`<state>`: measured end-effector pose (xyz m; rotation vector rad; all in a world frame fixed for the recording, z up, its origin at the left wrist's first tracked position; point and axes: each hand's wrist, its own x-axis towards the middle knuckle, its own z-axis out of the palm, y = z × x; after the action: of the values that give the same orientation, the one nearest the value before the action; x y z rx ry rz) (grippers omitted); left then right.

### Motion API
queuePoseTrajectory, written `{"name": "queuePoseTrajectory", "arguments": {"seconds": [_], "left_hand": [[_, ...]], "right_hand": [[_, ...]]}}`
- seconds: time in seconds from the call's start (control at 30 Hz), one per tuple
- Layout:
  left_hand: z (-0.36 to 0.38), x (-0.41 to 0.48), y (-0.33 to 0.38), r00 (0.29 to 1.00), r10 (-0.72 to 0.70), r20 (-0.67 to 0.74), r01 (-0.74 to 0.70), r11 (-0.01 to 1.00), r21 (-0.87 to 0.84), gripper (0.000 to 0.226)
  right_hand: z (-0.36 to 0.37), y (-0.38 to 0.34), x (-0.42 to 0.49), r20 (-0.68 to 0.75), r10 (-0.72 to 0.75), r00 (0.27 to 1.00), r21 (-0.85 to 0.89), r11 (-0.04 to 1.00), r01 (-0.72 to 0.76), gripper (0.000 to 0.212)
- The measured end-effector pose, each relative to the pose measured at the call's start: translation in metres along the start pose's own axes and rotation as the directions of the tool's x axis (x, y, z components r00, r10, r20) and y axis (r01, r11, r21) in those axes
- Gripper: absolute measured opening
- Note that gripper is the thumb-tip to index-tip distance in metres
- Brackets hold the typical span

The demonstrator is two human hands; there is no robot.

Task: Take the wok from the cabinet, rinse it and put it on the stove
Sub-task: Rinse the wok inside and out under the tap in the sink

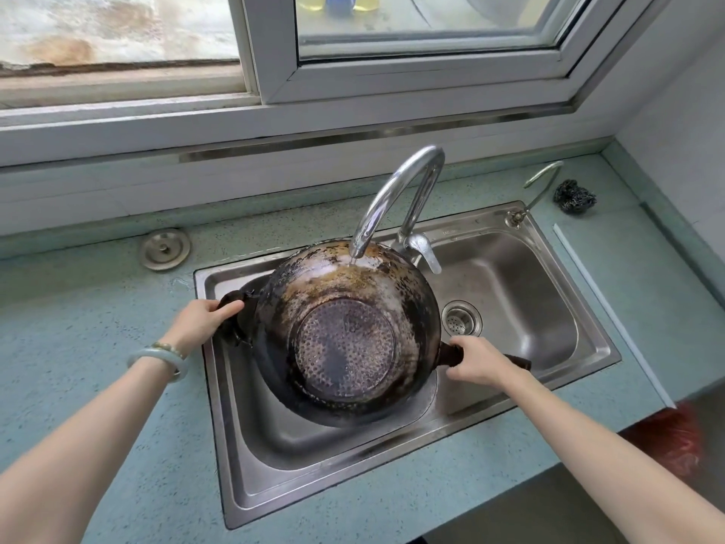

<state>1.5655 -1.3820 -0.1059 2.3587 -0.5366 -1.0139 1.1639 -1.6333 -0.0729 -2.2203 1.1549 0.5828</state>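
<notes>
The wok [345, 331] is held upside down over the sink [549, 292], its blackened underside under water running from the faucet [396, 198]. Its 2 handles are gripped, 1 by the left hand [204, 320], 1 by the right hand [476, 365]. A wet handle could be lost and the wok dropped into the basin.

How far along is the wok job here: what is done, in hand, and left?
Done: the wok is fetched and at the sink. In hand: left hand and right hand grip its handles, holding it bottom-up under the running faucet. Left: finish rinsing, set it on the stove, which is not in view.
</notes>
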Motion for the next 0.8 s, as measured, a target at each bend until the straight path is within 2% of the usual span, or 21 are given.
{"name": "queuePoseTrajectory", "arguments": {"seconds": [0.17,0.33,0.5,0.7,0.8], "left_hand": [[0.0,0.0,0.011,0.999,-0.003,-0.043,0.008,0.995,0.102,0.056],[-0.005,-0.004,0.016,0.998,-0.013,-0.064,0.023,0.987,0.157,0.058],[-0.015,-0.01,0.015,0.992,0.005,-0.129,0.021,0.981,0.195,0.061],[-0.027,-0.015,0.009,0.981,0.017,-0.193,0.019,0.983,0.182,0.062],[-0.03,-0.018,0.008,0.976,0.015,-0.217,0.021,0.986,0.163,0.062]], "right_hand": [[0.002,-0.002,0.003,-0.172,-0.013,0.985,-0.004,1.0,0.012,0.014],[0.006,-0.003,0.016,-0.314,-0.025,0.949,0.021,0.999,0.033,0.011],[0.008,-0.014,0.023,-0.297,-0.019,0.955,0.023,0.999,0.027,0.018],[0.023,-0.034,0.029,-0.294,0.012,0.956,-0.038,0.999,-0.024,0.014],[0.026,-0.038,0.031,-0.256,0.012,0.967,-0.06,0.998,-0.029,0.027]]}}
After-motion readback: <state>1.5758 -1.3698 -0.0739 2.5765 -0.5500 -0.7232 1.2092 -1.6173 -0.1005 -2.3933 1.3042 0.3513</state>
